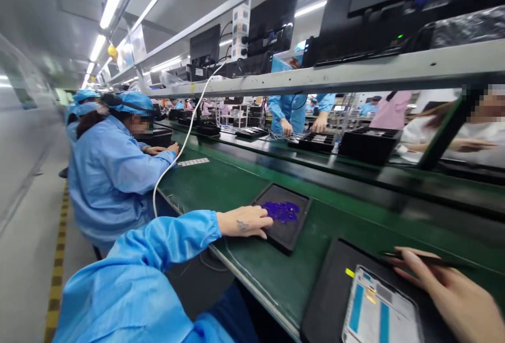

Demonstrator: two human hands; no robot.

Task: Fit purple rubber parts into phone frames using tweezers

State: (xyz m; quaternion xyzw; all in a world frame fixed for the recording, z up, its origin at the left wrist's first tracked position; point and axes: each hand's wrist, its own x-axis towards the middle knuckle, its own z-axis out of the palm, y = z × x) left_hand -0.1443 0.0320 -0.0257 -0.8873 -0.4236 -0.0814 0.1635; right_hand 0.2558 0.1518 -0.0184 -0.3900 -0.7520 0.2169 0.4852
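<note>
My left hand (248,221) reaches over the near left rim of a shallow black tray (290,242), its fingers stretched and the thumb apart. Just beyond those fingertips, a loose pile of small purple pieces (282,211) lies in the tray. At the lower right, my right hand (453,285) is closed around dark tweezers (445,262), pointing left. Below them is a silvery phone frame (373,319) with blue strips and a small gold patch, lying on a black fixture (329,285). A yellow tab (349,272) sticks out by the frame's upper corner.
A green-topped bench (232,185) runs away to the left, where a co-worker in blue (114,153) sits. A white cable (192,117) hangs down to the bench edge. Overhead, a shelf rail (355,77) carries monitors. Black boxes (369,145) stand across the bench.
</note>
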